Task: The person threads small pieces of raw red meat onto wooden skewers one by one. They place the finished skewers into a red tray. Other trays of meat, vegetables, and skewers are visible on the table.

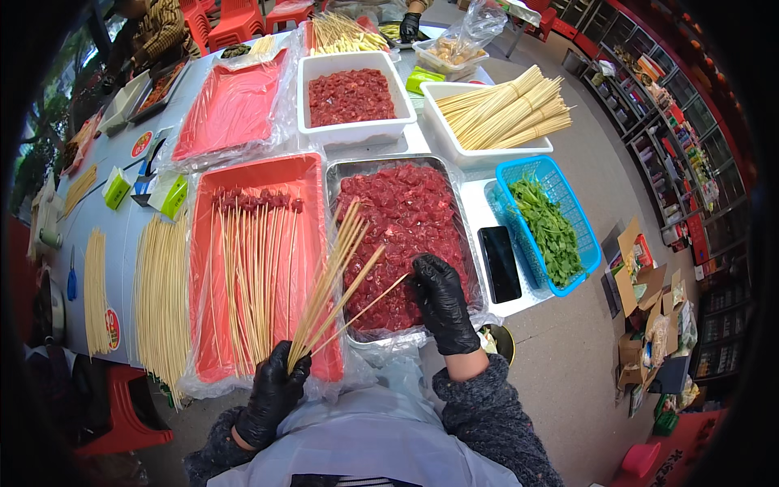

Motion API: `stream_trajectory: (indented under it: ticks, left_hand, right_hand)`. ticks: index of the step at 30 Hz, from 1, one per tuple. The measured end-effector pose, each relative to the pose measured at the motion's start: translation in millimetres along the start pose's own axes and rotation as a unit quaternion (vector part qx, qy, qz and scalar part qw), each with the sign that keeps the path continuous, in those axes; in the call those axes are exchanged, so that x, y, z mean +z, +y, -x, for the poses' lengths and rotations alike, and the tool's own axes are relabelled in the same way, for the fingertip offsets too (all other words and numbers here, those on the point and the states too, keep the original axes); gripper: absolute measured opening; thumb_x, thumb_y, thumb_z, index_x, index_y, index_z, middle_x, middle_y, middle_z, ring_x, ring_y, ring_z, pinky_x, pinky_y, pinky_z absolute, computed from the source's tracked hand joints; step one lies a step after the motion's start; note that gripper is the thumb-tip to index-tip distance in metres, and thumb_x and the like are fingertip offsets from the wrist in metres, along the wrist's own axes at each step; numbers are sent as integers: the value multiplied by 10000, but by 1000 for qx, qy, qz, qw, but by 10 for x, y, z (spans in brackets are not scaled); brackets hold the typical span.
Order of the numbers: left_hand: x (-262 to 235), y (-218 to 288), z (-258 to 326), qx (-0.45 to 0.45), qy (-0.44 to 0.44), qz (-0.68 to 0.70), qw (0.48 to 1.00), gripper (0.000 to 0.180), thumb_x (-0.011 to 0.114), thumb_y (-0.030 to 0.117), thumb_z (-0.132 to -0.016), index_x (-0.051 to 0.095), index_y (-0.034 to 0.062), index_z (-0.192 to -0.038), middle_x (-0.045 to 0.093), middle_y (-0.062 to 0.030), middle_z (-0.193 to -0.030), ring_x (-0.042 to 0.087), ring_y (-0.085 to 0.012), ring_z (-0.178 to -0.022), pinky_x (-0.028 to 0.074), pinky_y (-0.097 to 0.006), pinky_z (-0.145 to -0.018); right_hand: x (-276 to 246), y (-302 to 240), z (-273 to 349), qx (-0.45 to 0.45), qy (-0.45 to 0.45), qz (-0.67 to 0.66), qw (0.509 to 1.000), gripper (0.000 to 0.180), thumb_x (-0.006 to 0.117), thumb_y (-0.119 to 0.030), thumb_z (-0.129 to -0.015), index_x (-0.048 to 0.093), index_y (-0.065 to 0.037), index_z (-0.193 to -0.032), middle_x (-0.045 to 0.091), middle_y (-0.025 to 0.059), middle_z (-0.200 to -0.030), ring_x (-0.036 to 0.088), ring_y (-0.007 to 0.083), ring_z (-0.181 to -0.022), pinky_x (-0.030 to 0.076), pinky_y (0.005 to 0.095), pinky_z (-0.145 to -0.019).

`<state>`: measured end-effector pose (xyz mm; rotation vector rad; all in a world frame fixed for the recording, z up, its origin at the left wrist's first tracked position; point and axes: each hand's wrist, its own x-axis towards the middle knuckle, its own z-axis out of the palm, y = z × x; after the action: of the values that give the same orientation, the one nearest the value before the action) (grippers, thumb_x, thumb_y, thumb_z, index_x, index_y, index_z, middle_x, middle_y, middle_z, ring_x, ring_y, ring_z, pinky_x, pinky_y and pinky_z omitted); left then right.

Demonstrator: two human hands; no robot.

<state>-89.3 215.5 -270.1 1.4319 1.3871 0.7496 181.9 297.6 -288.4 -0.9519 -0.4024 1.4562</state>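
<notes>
My left hand [274, 395], in a black glove, is closed round the lower ends of a bunch of bamboo skewers [331, 280] that fan up and to the right. One skewer [365, 309] leans out from the bunch, its tip reaching the fingers of my right hand [443, 302]. That hand, also black-gloved, is curled closed over the right part of a metal tray [331, 174] of diced raw red meat [398, 203]; what its fingers pinch is hidden. Left of it, skewers with meat on their far ends [256, 201] lie in a plastic-lined red tray [312, 174].
Loose skewers [161, 300] lie at the left. Behind are a white tub [357, 134] of meat, an empty red tray [231, 105] and a white bin [511, 154] of skewer bundles. A phone [499, 264] and a blue basket [580, 211] of greens stand right. Another person's gloved hand [410, 27] shows far off.
</notes>
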Motion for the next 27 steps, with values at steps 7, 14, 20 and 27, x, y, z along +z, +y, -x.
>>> stream_trajectory:
  ticks: [7,14,20,27]
  left_hand:
    - [87,-17,32,15,28,-11,999,36,541,46,-874,513,47,-895,481,20,-639,432,-49,-470,344,-218,-415]
    - [171,38,54,17,29,-49,998,146,596,15,-811,530,1,-941,602,-167,-751,624,-294,-688,462,-329,-581]
    - [243,-65,39,46,25,-11,999,59,541,45,-876,495,49,-913,459,27,-635,425,-41,-487,354,-214,-435]
    - [283,-73,0,56,12,-10,998,61,541,49,-877,491,52,-912,464,25,-640,431,-41,-487,360,-215,-433]
  right_hand:
    - [137,98,60,-78,12,-34,996,91,607,-72,-833,602,-78,-924,591,-10,-823,559,74,-742,470,201,-673]
    - [251,252,44,-110,47,-124,985,77,578,-52,-852,595,-76,-923,590,-8,-858,557,77,-792,473,211,-731]
    - [279,272,-23,-134,70,-107,983,100,598,-21,-832,599,-29,-932,614,37,-846,589,109,-743,512,231,-688]
    - [289,245,-28,-113,79,-122,983,48,593,-43,-841,608,-38,-886,596,23,-799,573,108,-706,497,235,-670]
